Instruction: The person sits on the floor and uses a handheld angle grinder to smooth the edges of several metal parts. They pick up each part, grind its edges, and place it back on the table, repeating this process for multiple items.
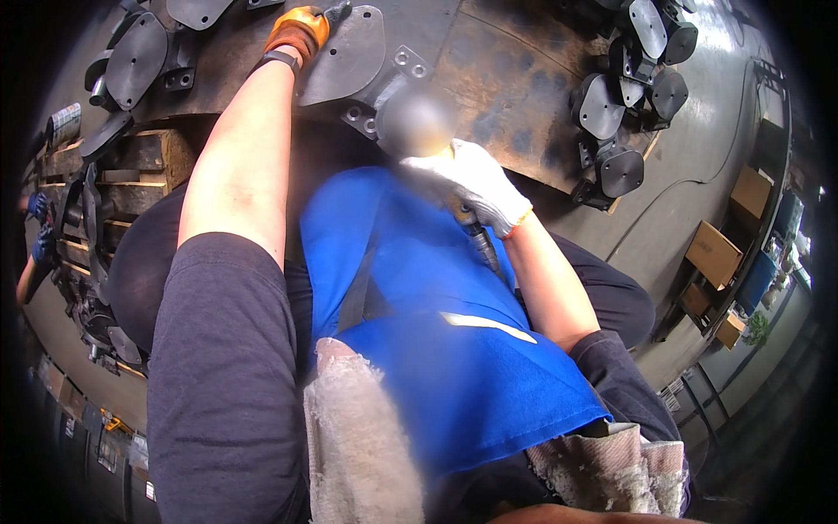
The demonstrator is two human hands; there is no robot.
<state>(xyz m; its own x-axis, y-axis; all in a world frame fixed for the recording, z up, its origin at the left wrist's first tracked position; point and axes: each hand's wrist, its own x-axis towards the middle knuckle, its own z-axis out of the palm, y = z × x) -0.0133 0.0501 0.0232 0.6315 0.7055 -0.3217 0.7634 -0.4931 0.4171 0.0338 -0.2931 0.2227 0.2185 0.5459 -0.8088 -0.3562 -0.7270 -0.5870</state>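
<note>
Towel (360,437) hangs beside a blue apron (463,384), nearest the camera. Beyond, the gloved right hand (478,185) curls round a tool (478,237), its far end blurred. The gloved left hand (301,31) touches a metal plate (351,59) on the bench (506,61); whether it pinches the edge, I cannot tell.

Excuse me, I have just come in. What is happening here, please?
A person in a blue apron is working at a table. The left hand, orange-gloved, is at the edge of a dark metal part. The right hand, white-gloved, grips a handheld tool near it; blur hides the tool's front end. More parts are grouped at the right.
</note>
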